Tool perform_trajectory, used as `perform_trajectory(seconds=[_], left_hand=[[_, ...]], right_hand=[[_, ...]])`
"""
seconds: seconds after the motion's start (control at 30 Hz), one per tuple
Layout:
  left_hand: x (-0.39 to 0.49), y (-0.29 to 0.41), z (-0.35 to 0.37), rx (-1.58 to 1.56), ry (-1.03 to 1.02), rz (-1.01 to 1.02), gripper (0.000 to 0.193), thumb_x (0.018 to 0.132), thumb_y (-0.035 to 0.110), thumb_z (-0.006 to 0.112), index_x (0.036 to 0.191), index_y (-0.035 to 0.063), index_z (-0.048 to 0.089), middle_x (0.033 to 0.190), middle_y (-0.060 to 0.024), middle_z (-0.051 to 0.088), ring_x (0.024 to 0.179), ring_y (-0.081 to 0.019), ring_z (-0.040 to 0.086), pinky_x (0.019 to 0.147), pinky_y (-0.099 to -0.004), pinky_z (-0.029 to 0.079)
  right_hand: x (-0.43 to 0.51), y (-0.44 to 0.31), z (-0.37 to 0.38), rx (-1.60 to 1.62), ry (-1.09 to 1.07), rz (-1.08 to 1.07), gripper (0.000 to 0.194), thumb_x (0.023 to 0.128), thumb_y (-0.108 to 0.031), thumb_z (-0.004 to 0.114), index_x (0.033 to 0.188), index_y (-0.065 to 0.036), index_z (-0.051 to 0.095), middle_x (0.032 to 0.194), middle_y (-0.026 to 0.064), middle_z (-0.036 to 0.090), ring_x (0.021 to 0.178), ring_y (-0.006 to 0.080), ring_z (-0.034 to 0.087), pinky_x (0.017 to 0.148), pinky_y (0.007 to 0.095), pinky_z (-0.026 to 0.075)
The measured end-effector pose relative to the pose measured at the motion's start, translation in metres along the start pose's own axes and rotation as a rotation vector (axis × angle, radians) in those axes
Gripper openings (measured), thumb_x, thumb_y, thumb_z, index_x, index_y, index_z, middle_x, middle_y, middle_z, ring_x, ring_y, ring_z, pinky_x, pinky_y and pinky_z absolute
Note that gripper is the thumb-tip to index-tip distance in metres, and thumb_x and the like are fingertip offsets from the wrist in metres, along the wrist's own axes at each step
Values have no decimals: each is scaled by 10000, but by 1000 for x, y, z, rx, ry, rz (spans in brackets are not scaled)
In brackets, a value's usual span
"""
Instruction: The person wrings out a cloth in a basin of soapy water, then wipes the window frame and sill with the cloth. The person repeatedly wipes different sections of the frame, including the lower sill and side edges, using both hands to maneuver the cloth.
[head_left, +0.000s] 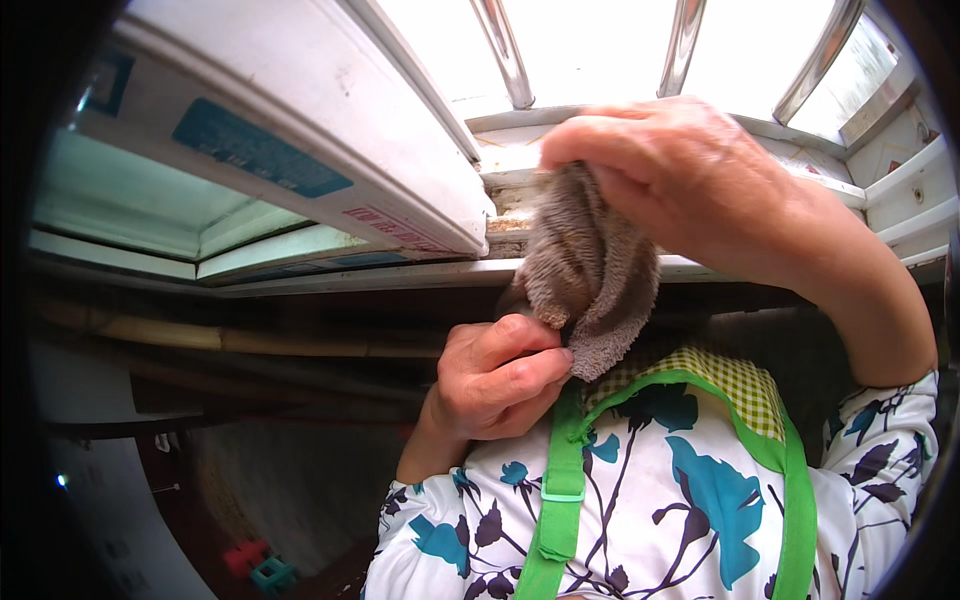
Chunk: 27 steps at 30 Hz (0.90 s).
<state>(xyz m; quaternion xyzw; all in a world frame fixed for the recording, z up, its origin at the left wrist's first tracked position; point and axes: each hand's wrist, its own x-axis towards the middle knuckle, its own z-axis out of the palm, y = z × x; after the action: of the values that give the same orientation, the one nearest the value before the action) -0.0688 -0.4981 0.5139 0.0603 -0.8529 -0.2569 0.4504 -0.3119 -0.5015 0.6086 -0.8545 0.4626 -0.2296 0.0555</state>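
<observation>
A greyish-brown terry cloth (600, 262) hangs folded between my two hands in front of the window. My right hand (660, 165) grips its upper end, with the fingers bent over the cloth. Lower down, my left hand (502, 375) pinches the cloth's bottom edge near my chest. Behind the cloth runs the window's sill track (510, 223), dirty with brown grime. The white sliding window frame (322, 112) stands at the left, bearing a blue sticker (259, 146) and red print.
Metal bars (504, 52) rise beyond the sill. A bamboo pole (225, 337) lies below the window ledge at left. Red and teal plastic items (274, 574) sit on the floor at lower left. I wear a green-strapped apron (562, 480).
</observation>
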Motion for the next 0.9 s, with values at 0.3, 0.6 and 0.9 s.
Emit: perform_trajectory(seconds=[0.3, 0.6, 0.9], left_hand=[[2, -4, 8, -8, -49, -120, 281, 664, -71, 754, 916, 29, 678, 839, -127, 673, 617, -226, 639, 531, -289, 489], [5, -7, 6, -40, -37, -176, 224, 697, -101, 736, 894, 2, 711, 893, -143, 684, 700, -257, 695, 607, -300, 550], [1, -5, -1, -56, -59, -221, 206, 709, -89, 757, 888, 7, 723, 875, -132, 699, 728, -257, 713, 652, -304, 569]], right_hand=[[9, -14, 24, 112, -226, 8, 277, 948, -89, 544, 1198, 26, 574, 1182, 222, 584, 1074, 365, 628, 972, 398, 514], [1, -6, -9, -82, -320, -55, 385, 892, -57, 549, 1265, 18, 603, 1239, 174, 622, 1195, 321, 596, 994, 393, 506], [41, -3, 8, 46, -556, -119, 201, 811, -87, 637, 991, 3, 619, 1004, 123, 634, 1023, 303, 647, 850, 384, 552]])
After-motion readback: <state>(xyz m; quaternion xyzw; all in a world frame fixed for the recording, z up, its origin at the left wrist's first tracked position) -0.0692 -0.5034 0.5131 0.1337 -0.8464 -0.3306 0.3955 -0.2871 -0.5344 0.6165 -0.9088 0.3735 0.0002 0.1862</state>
